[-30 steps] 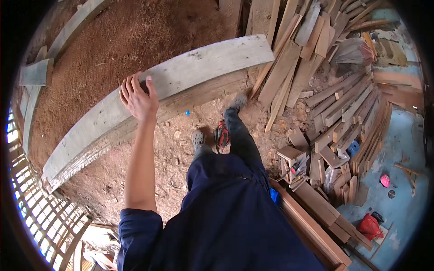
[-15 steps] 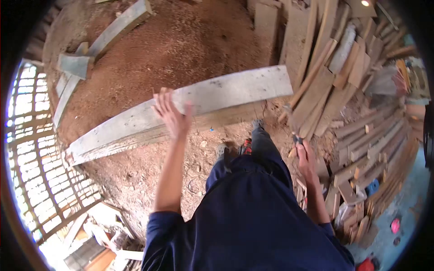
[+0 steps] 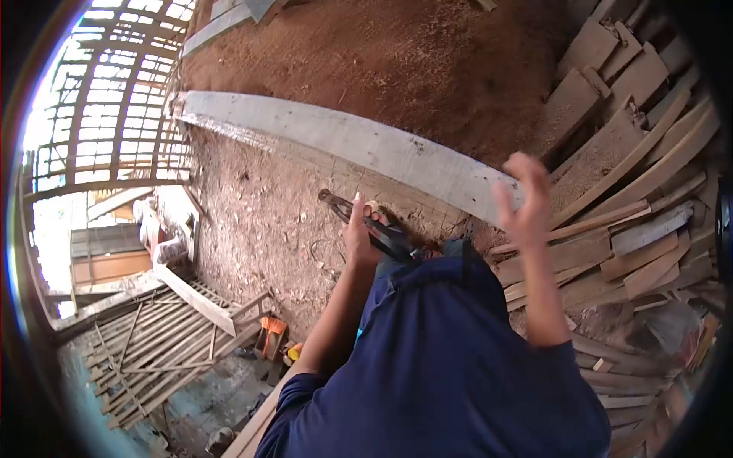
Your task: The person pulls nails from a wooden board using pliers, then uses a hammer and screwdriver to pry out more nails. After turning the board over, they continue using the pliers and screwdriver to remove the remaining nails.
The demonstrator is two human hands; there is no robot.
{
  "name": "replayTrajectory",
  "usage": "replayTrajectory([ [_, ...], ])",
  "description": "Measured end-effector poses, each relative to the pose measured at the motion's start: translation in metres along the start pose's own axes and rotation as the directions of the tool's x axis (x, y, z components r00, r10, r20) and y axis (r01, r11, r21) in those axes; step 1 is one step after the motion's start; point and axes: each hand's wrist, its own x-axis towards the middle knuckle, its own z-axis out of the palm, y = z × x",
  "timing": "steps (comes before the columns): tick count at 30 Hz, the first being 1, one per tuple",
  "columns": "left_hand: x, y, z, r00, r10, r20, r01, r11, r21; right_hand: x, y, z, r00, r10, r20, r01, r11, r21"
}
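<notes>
A long, pale, weathered beam [image 3: 366, 145] lies across the upper middle of the head view, its right end nearest me. My left hand [image 3: 365, 233] is closed round a dark long-handled tool [image 3: 336, 203] that looks like pincers, its rusty head pointing up and left, below the beam and apart from it. Over the beam's right end is my right hand [image 3: 527, 200], slightly blurred, thumb and fingers apart, with nothing visible in it. Whether it touches the wood I cannot tell.
Reddish sawdust [image 3: 397, 61] is heaped behind the beam. Stacked planks [image 3: 611, 164] fill the right side. At the lower left are a slatted wooden frame [image 3: 153, 351] and a small orange item [image 3: 272, 326]. A lattice wall [image 3: 114, 99] stands at the upper left.
The view has turned, and the beam now slopes down to the right. My left hand has left the beam and holds the dark tool. My right hand, earlier on a small tool, is now open by the beam's end.
</notes>
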Motion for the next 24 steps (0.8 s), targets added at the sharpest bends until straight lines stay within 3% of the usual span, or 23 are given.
replayTrajectory([
  [1, -0.006, 0.001, 0.003, 1.0, 0.009, -0.009, -0.01, 1.0, -0.016, 0.01, 0.033, -0.004, 0.998, 0.037, -0.05, -0.042, 0.992, -0.115],
  [2, -0.014, 0.005, 0.012, 0.998, 0.059, -0.018, -0.057, 0.993, 0.099, 0.012, 0.069, -0.002, 0.965, 0.221, 0.139, -0.216, 0.975, -0.053],
  [3, -0.018, 0.008, 0.016, 0.993, 0.114, -0.024, -0.106, 0.972, 0.208, 0.014, 0.1, 0.005, 0.867, 0.371, 0.332, -0.384, 0.923, -0.03],
  [4, -0.017, 0.009, 0.016, 0.993, 0.111, 0.045, -0.119, 0.944, 0.307, 0.025, 0.119, 0.01, 0.879, 0.335, 0.34, -0.348, 0.937, -0.025],
  [5, -0.013, 0.003, 0.019, 0.987, 0.158, 0.026, -0.154, 0.895, 0.418, 0.038, 0.133, 0.014, 0.687, 0.338, 0.643, -0.518, 0.849, 0.108],
  [6, -0.011, 0.002, 0.022, 0.979, 0.194, 0.064, -0.199, 0.828, 0.524, 0.046, 0.144, 0.02, 0.419, 0.238, 0.876, -0.696, 0.704, 0.141],
  [7, -0.009, 0.0, 0.025, 0.97, 0.219, 0.104, -0.235, 0.745, 0.624, 0.048, 0.153, 0.029, 0.414, 0.226, 0.882, -0.68, 0.721, 0.134],
  [9, -0.001, -0.012, 0.034, 0.95, 0.287, 0.124, -0.303, 0.742, 0.598, 0.054, 0.168, 0.052, 0.127, 0.115, 0.985, -0.631, 0.775, -0.009],
  [11, 0.002, -0.012, 0.046, 0.89, 0.442, 0.116, -0.394, 0.615, 0.683, 0.063, 0.117, 0.03, 0.084, 0.227, 0.97, -0.595, 0.792, -0.134],
  [12, 0.001, -0.004, 0.052, 0.923, 0.361, 0.132, -0.333, 0.58, 0.744, 0.059, 0.122, 0.035, 0.127, 0.181, 0.975, -0.597, 0.799, -0.071],
  [13, 0.014, -0.009, 0.045, 0.866, 0.449, 0.22, -0.429, 0.441, 0.788, 0.055, 0.133, 0.042, 0.17, 0.134, 0.976, -0.598, 0.802, -0.006],
  [15, 0.04, -0.022, 0.032, 0.825, 0.484, 0.291, -0.48, 0.329, 0.814, 0.043, 0.135, 0.041, 0.396, 0.109, 0.912, -0.514, 0.849, 0.122],
  [16, 0.027, -0.014, 0.039, 0.82, 0.498, 0.282, -0.481, 0.332, 0.812, 0.043, 0.124, 0.034, 0.438, 0.182, 0.88, -0.447, 0.894, 0.038],
  [17, 0.015, -0.01, 0.047, 0.878, 0.428, 0.213, -0.42, 0.48, 0.77, 0.044, 0.116, 0.028, 0.437, 0.179, 0.882, -0.439, 0.898, 0.035],
  [18, 0.005, -0.009, 0.053, 0.93, 0.332, 0.157, -0.339, 0.613, 0.714, 0.043, 0.101, 0.018, 0.56, 0.177, 0.81, -0.306, 0.952, 0.003],
  [20, 0.017, -0.02, 0.037, 0.93, 0.348, 0.119, -0.335, 0.668, 0.665, 0.03, 0.069, 0.004, 0.726, 0.139, 0.674, -0.11, 0.99, -0.086],
  [24, 0.011, -0.028, 0.013, 0.88, 0.473, -0.046, -0.403, 0.793, 0.457, -0.004, -0.003, -0.014, 0.773, 0.253, 0.582, -0.058, 0.941, -0.332],
])
